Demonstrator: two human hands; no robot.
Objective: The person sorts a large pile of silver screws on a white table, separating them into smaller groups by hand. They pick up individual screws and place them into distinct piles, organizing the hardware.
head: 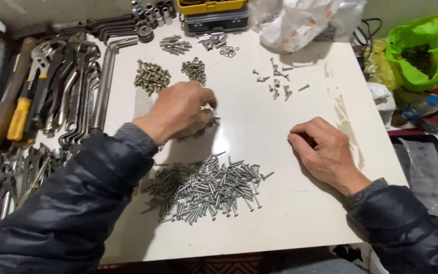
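Big screw pile sits nearest on the white desk. Just beyond it, my left hand has fingers bunched on a smaller screw cluster (grip hidden). Right of the pile, my right hand rests, fingers curled under.

A white square table fills most of the view, its top scuffed with brownish streaks near the right edge. Light falls from above, casting soft shadows across the surface. Below the near edge shows a strip of dark patterned floor. A pale wall stands behind.
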